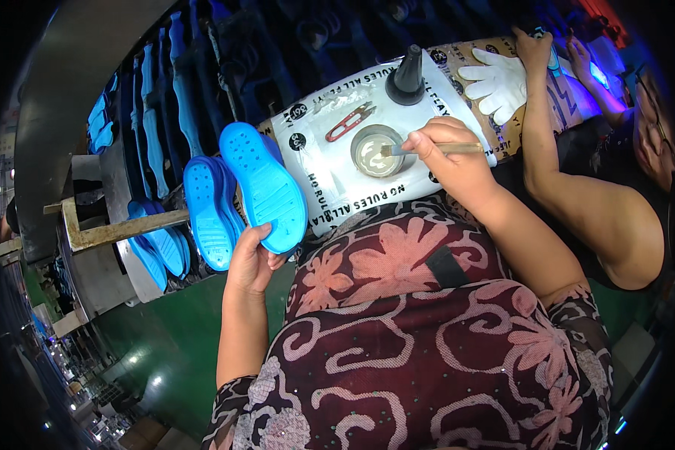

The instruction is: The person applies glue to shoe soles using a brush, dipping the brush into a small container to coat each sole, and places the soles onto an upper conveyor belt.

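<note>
My left hand [252,260] grips the heel end of a bright blue shoe sole [265,180], its holed and ridged face turned up. Beside it on the left stand more blue soles [208,210], stacked together. My right hand [450,159] is closed around the handle of a flat brush [461,148]. The brush's bristles point down into a small round bowl [378,151] that holds a whitish, clear-looking liquid. Whether the bristles touch the liquid is hard to tell.
Red thread snips [350,122], a black cone-shaped object [409,75] and a white glove [495,84] lie beyond the bowl on a printed white sheet [307,142]. A metal bar frame [120,229] juts out at left. On the right, a co-worker's arms [536,112] reach over the bench.
</note>
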